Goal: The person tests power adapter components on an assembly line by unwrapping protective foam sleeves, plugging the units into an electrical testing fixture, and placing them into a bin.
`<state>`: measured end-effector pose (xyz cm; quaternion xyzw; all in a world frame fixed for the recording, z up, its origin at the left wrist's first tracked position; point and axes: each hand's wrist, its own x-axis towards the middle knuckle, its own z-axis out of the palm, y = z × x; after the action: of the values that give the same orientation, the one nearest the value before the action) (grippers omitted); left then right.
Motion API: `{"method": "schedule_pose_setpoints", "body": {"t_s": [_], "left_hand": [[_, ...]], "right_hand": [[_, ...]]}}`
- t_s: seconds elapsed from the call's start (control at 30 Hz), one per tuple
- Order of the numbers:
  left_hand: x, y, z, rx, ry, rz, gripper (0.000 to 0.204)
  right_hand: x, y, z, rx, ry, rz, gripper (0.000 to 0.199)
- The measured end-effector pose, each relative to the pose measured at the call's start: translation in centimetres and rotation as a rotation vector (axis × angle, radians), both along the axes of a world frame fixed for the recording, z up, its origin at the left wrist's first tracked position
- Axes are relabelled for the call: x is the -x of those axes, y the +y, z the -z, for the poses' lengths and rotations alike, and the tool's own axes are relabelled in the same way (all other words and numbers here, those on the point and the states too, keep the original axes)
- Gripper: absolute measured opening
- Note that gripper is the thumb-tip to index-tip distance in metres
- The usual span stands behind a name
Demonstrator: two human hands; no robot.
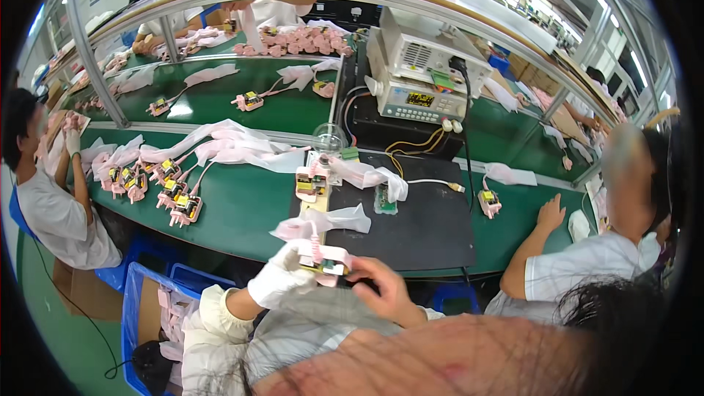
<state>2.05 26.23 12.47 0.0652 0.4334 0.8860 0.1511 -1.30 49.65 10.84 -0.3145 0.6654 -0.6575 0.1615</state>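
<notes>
My left hand (282, 276), in a white glove, grips a pink power adapter (326, 259) whose case is open, showing the circuit board inside. My bare right hand (385, 292) has its fingertips bent against the adapter's right end. From the adapter, a pink cable bundle in a pale translucent sleeve (345, 220) runs up over the bench edge. Just beyond lies another open pink adapter (312, 182) on a light-coloured fixture strip (317, 209). A small green circuit board (385, 199) rests to its right on the black mat (433, 227).
Several open adapters (176, 194) with sleeved cables lie on the green bench at left. Stacked test instruments (425, 66) stand at the back. One adapter (489, 202) sits at right, near a co-worker's hand (551, 213). A blue bin (136, 301) is at lower left.
</notes>
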Motion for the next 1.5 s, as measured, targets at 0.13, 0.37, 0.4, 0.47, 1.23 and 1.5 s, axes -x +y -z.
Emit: {"method": "schedule_pose_setpoints", "body": {"t_s": [0.13, 0.37, 0.4, 0.47, 1.23, 1.5], "left_hand": [[-0.3, 2.2, 0.3, 0.086, -0.115, 0.179, 0.060], [1.2, 4.6, -4.9, 0.230, -0.081, 0.383, 0.066], [1.9, 4.8, -4.7, 0.240, -0.085, 0.396, 0.066], [3.4, 3.9, -7.7, 0.332, -0.100, 0.544, 0.065], [38.1, -18.8, 0.0, 2.158, -0.013, -0.534, 0.078], [39.6, -24.2, 2.1, 1.354, -0.042, -0.651, 0.056]], "right_hand": [[-1.8, -2.2, 3.2, 0.353, 0.104, 0.025, 0.086], [-2.2, -1.9, 3.9, 0.752, -0.034, 0.179, 0.101], [-1.7, -1.8, 3.7, 0.767, -0.111, 0.211, 0.096], [-0.7, -1.6, 2.6, 1.005, -0.370, 0.186, 0.088], [14.2, 16.0, -5.2, 0.685, 0.065, 0.579, 0.060], [17.8, 18.8, 1.2, 0.549, -0.125, 0.733, 0.059]]}}
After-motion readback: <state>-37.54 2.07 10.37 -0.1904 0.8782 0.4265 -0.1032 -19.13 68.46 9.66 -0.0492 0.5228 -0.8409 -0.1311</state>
